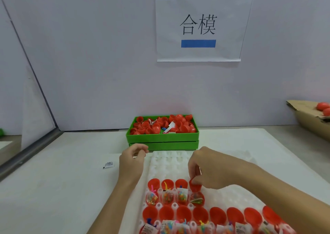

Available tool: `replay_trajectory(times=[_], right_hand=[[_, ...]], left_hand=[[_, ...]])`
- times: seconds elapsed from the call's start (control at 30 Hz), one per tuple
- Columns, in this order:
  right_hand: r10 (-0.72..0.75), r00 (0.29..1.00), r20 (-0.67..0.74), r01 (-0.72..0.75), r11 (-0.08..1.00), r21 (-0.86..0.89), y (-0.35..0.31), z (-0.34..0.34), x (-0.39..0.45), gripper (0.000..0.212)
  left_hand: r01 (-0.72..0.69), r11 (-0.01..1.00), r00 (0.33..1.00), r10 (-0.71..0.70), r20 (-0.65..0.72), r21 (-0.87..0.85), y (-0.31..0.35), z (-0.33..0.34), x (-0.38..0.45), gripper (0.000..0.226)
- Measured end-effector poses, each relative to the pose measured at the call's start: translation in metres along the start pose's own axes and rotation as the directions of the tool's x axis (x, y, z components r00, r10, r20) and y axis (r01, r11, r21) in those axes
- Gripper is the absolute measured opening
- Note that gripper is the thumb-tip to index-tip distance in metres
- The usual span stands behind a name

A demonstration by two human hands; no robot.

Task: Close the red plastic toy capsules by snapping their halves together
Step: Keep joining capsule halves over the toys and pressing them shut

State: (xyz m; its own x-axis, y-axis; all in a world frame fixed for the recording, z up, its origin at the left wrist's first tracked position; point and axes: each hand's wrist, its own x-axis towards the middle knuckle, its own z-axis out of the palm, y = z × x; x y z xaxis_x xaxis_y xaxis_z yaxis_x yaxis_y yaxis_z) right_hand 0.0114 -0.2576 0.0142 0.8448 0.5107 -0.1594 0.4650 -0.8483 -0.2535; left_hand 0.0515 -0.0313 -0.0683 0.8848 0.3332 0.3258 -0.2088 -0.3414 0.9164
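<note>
A white moulded tray (169,164) lies in front of me, and open red capsules (167,192) sit in its rows with small toys and bags inside. My right hand (205,169) pinches the upper half of one red capsule (195,187) in the upper row, tilted over its filled lower half (197,199). My left hand (132,160) hovers at the tray's far left edge with curled fingers; a small white bit shows at its fingertips. A lower row of open capsules (200,215) runs under my right forearm.
A green crate (162,137) full of loose red capsule halves stands behind the tray, against the wall. A cardboard box (310,121) with closed red capsules is at the far right. A small white sachet (108,165) lies left of my left hand.
</note>
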Motion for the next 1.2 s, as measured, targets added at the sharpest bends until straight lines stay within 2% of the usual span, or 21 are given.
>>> replay_trajectory(times=[0.17,0.27,0.33,0.4,0.47,0.6,0.7,0.77,0.87,0.97,1.03,1.2], right_hand=[[0.06,0.996,-0.064,-0.055,0.995,0.088,0.006,-0.01,-0.003,0.012],[0.125,0.984,-0.128,-0.111,0.987,0.113,0.014,-0.02,-0.011,0.018],[0.174,0.971,-0.163,-0.154,0.98,0.128,0.019,-0.026,-0.017,0.021],[0.225,0.956,-0.188,-0.202,0.97,0.135,0.025,-0.032,-0.024,0.02],[0.276,0.941,-0.196,-0.251,0.958,0.14,0.029,-0.038,-0.032,0.021],[0.339,0.909,-0.241,-0.306,0.938,0.164,0.036,-0.048,-0.044,0.028],[0.358,0.888,-0.289,-0.324,0.933,0.158,0.036,-0.053,-0.047,0.029],[0.371,0.875,-0.31,-0.334,0.928,0.167,0.035,-0.054,-0.047,0.029],[0.405,0.846,-0.347,-0.348,0.912,0.217,0.035,-0.056,-0.048,0.028],[0.42,0.825,-0.377,-0.343,0.904,0.257,0.037,-0.057,-0.048,0.03],[0.412,0.822,-0.394,-0.326,0.907,0.268,0.038,-0.058,-0.048,0.031],[0.352,0.83,-0.433,-0.253,0.929,0.269,0.039,-0.06,-0.05,0.029]], left_hand=[[0.007,0.999,1.0,-0.008,-0.005,-0.033,0.006,-0.002,-0.001,0.033],[-0.055,0.996,0.998,0.054,-0.016,-0.069,0.028,-0.003,0.003,0.033],[-0.118,0.987,0.992,0.123,0.036,-0.112,0.053,-0.004,0.005,0.034],[-0.165,0.975,0.966,0.19,0.174,-0.15,0.078,-0.003,0.003,0.033],[-0.177,0.976,0.905,0.212,0.368,-0.125,0.1,0.0,-0.005,0.03],[-0.217,0.976,0.712,0.15,0.686,0.012,0.128,0.011,-0.026,0.014],[-0.25,0.956,0.604,0.028,0.797,0.156,0.136,0.02,-0.04,0.056],[-0.285,0.934,0.581,-0.011,0.814,0.216,0.138,0.027,-0.049,0.073],[-0.296,0.931,0.641,0.028,0.767,0.213,0.14,0.036,-0.056,0.07],[-0.337,0.92,0.745,0.131,0.654,0.2,0.142,0.042,-0.058,0.048],[-0.342,0.926,0.787,0.191,0.587,0.157,0.143,0.043,-0.058,0.034],[-0.34,0.935,0.806,0.235,0.544,0.1,0.144,0.04,-0.055,0.027]])
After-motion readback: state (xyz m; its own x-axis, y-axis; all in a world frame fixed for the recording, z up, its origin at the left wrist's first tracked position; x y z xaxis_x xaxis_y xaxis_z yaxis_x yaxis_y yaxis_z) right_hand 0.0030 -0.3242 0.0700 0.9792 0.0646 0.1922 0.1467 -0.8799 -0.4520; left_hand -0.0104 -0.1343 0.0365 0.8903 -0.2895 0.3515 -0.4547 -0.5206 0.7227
